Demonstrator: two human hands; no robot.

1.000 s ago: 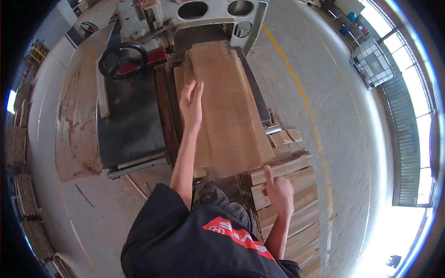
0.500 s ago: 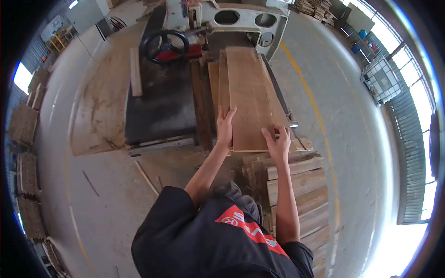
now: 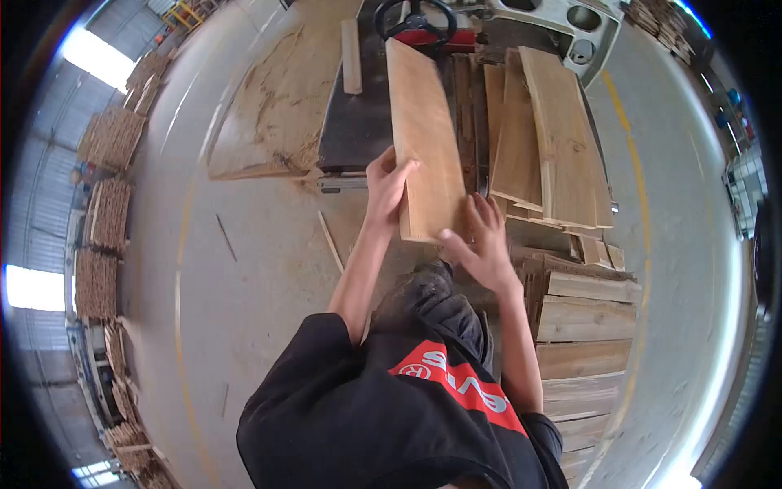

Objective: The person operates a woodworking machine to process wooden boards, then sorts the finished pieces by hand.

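Observation:
A long wooden board (image 3: 429, 143) is held in front of me, raised off the stack and tilted, its far end over the black machine bed. My left hand (image 3: 386, 189) grips its left edge, thumb on the top face and fingers hidden underneath. At the near right corner is my right hand (image 3: 486, 247), thumb at the near end and fingers along the right edge. To the right, several more boards (image 3: 562, 147) lie stacked and overlapping on the machine table.
A black handwheel (image 3: 415, 23) and the pale machine frame (image 3: 599, 37) stand beyond the board. A narrow wood strip (image 3: 351, 57) lies on the black bed (image 3: 358, 130). Planks (image 3: 586, 318) are piled at my right. Thin sticks (image 3: 330, 240) lie on the floor at left.
The board has moved left off the stack and been lifted, with both hands on it. My view has shifted, so the machine and stack now appear further right and higher.

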